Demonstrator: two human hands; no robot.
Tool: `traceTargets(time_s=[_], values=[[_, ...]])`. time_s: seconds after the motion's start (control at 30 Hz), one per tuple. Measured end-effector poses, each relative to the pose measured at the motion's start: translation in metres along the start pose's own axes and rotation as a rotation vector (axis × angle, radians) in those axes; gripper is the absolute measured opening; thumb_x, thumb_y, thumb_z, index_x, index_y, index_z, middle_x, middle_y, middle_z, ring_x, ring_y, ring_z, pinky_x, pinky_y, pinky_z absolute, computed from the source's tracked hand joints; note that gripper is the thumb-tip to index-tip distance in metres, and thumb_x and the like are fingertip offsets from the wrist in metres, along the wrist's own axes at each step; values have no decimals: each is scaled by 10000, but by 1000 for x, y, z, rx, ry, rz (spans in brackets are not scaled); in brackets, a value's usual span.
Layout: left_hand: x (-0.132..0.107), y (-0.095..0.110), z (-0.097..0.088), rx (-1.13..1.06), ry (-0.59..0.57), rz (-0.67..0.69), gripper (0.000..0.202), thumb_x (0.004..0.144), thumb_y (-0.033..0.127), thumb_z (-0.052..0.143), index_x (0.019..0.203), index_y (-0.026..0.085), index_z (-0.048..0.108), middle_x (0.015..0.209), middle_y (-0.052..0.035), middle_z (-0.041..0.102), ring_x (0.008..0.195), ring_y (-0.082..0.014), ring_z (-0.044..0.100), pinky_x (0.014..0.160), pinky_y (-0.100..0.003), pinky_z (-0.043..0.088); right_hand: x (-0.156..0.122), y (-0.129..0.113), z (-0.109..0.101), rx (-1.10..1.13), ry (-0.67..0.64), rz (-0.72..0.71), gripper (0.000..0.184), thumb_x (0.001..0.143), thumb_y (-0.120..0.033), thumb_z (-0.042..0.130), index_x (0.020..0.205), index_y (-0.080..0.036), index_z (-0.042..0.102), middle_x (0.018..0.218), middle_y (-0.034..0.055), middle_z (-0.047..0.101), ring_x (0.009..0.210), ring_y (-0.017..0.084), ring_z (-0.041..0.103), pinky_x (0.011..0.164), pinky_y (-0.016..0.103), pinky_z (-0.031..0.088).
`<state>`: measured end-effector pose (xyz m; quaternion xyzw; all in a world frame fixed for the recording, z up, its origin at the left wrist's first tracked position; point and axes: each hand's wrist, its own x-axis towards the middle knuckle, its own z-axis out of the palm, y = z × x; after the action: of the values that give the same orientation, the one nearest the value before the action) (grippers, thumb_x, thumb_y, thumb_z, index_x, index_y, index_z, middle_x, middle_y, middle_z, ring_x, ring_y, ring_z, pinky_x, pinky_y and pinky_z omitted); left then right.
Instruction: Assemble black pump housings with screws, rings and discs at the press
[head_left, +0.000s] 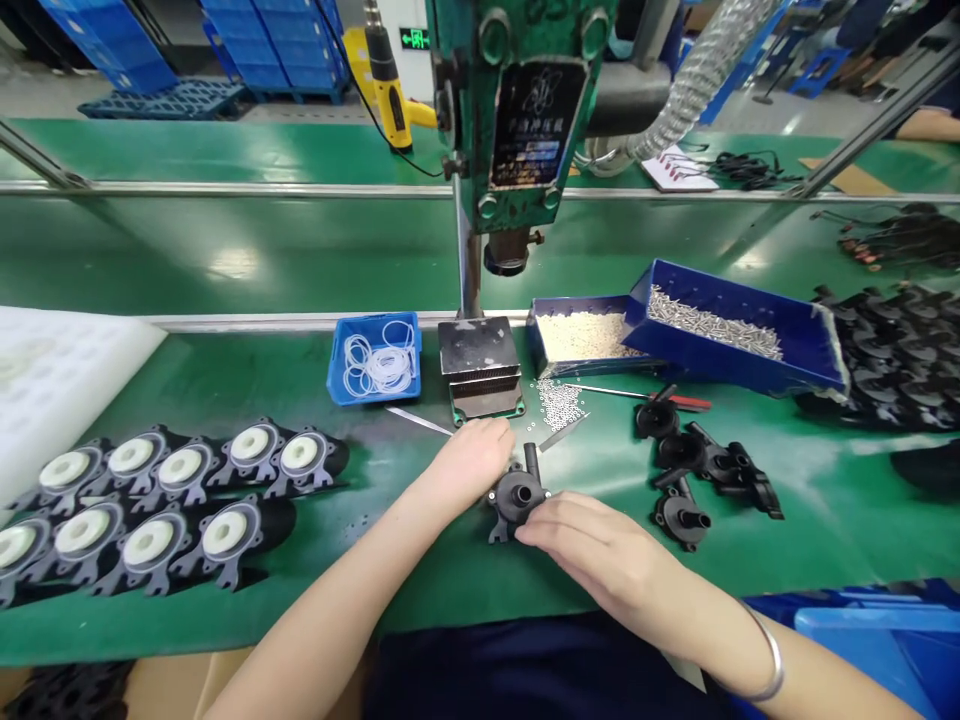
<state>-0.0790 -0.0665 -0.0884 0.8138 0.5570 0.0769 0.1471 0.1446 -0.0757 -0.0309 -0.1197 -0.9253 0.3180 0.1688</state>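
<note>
A black plastic pump housing [517, 497] with two round ports sits on the green table in front of me. My left hand [472, 457] grips it from the left, fingers curled. My right hand [592, 548] pinches its lower right edge; a silver bangle circles that wrist. Metal tweezers [416, 420] lie just behind my left hand, and a second tweezer tip [562, 432] shows to the right of the housing.
A green press [517, 130] stands behind, with its metal block [481, 370]. A small blue tray of white rings [375, 358], blue bins of pellets [577, 335] and pins [720, 325], loose steel balls [559, 402], more black housings [697, 470], and rows of white-centred parts [165, 490] surround me.
</note>
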Motion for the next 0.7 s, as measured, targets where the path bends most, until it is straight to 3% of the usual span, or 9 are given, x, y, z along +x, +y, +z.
traceTargets(time_s=[0.27, 0.37, 0.47, 0.57, 0.7], values=[[-22, -8, -5, -66, 179, -73, 111, 972, 161, 519, 1023, 148, 617, 961, -74, 668, 893, -226, 648, 797, -366, 512, 16, -12, 0, -256, 16, -102, 304, 984, -46, 461, 1235, -63, 631, 1054, 134, 712, 1042, 227, 644, 969, 378, 560], [-30, -8, -9, -97, 243, -98, 146, 974, 144, 509, 1045, 155, 636, 998, -79, 671, 909, -213, 655, 798, -343, 520, 14, -12, 1, -308, 12, -128, 333, 979, -30, 451, 1265, -67, 618, 1108, 133, 717, 1084, 237, 641, 987, 394, 553], [-39, -1, -17, -265, 382, -159, 133, 973, 141, 521, 986, 168, 651, 965, -55, 687, 893, -178, 659, 792, -296, 521, 8, -9, 3, -293, 44, -95, 359, 961, -44, 515, 1310, -96, 584, 1231, 133, 683, 1139, 229, 623, 995, 391, 543], [-45, 14, -26, -541, 513, -184, 91, 942, 162, 599, 926, 209, 676, 920, -6, 723, 887, -149, 670, 819, -262, 518, -1, -5, 3, -243, 164, -37, 374, 920, -46, 607, 1288, -113, 584, 1205, 138, 682, 1086, 216, 636, 929, 380, 551], [-44, 28, -27, -682, 517, -152, 84, 903, 166, 662, 893, 228, 717, 918, 10, 753, 890, -149, 689, 835, -262, 525, -10, -2, 1, -179, 253, 2, 350, 898, -2, 604, 1227, -125, 601, 1106, 126, 690, 1009, 203, 640, 853, 365, 547]])
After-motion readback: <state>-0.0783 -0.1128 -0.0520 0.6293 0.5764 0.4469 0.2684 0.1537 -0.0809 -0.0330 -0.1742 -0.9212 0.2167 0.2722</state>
